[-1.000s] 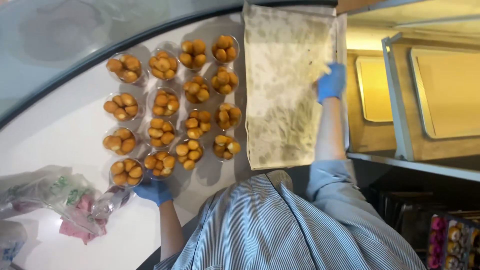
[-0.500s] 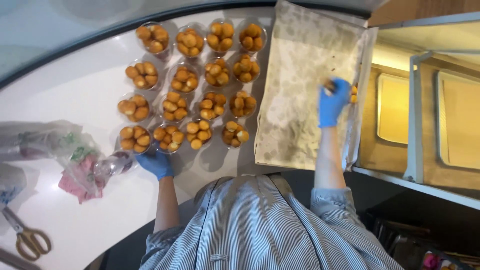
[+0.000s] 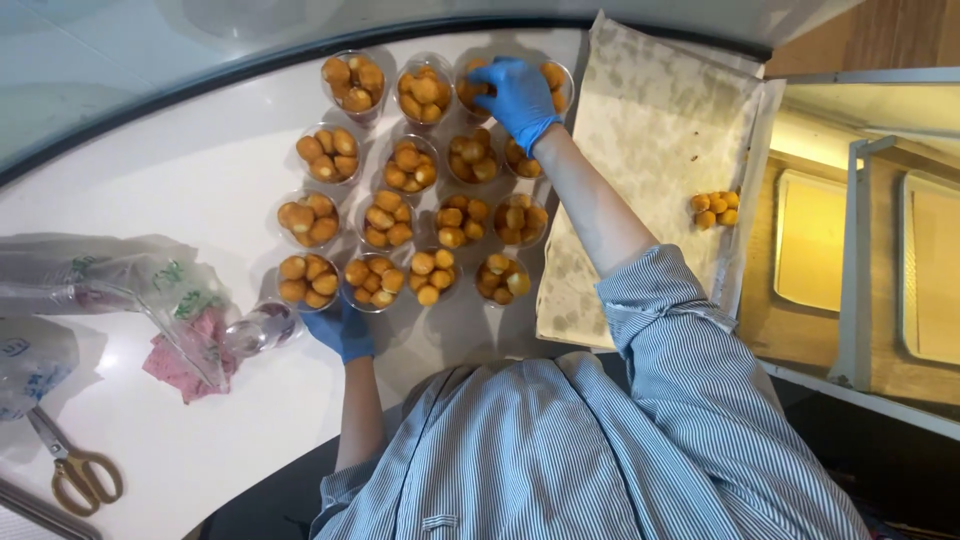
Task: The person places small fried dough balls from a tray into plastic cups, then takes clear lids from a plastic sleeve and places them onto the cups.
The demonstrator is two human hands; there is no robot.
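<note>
Person in a striped shirt leans over a white counter (image 3: pixel 180 170), both hands in blue gloves.

Right hand (image 3: pixel 515 95) reaches across to the far row of clear plastic cups (image 3: pixel 425 90). Fingers curl down over the cup at the far right of that row; whether they pinch a ball or only touch the rim I cannot tell, the palm hides it. The arm crosses above the nearer cups without touching them.

Left hand (image 3: pixel 340 328) sits at the near edge of the group, fingers closed against the wall of a front-row cup (image 3: pixel 375 283), apparently to steady it while the other arm works overhead.

Cups stand upright in tight rows, touching or nearly so, likely packed close so they prop each other. Each holds a heap of small round golden-brown balls (image 3: pixel 390 225), matt and crusty, fried-looking.

To the right, a flat tray lined with grease-spotted paper (image 3: pixel 650 150), mostly bare; a small cluster of the same balls (image 3: pixel 715 208) remains near its right edge. The paper looks absorbent, blotched dark with oil.

Left of the cups: crumpled clear plastic bags (image 3: pixel 120 275), a pink cloth (image 3: pixel 180 365) under them, and scissors with yellowish handles (image 3: pixel 70 465) lying flat, well apart from the cups.
</note>
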